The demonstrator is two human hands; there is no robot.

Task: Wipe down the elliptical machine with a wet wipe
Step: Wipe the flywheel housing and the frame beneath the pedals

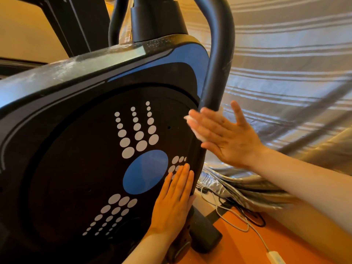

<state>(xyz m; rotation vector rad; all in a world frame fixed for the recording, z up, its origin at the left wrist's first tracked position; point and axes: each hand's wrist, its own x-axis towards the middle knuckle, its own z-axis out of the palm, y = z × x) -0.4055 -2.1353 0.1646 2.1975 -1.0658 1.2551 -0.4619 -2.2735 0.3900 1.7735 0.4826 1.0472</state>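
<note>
The wet wipe (192,128) is mostly hidden under the right hand (222,134), whose straight fingers press it against the elliptical machine's (76,149) black swing arm (215,73). The left hand (173,204) rests flat, fingers extended, on the flywheel cover (62,178). The machine is cropped on every side.

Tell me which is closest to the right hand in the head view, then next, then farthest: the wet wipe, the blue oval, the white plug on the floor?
1. wet wipe, under the right hand.
2. blue oval, lower left.
3. white plug, bottom floor.
</note>
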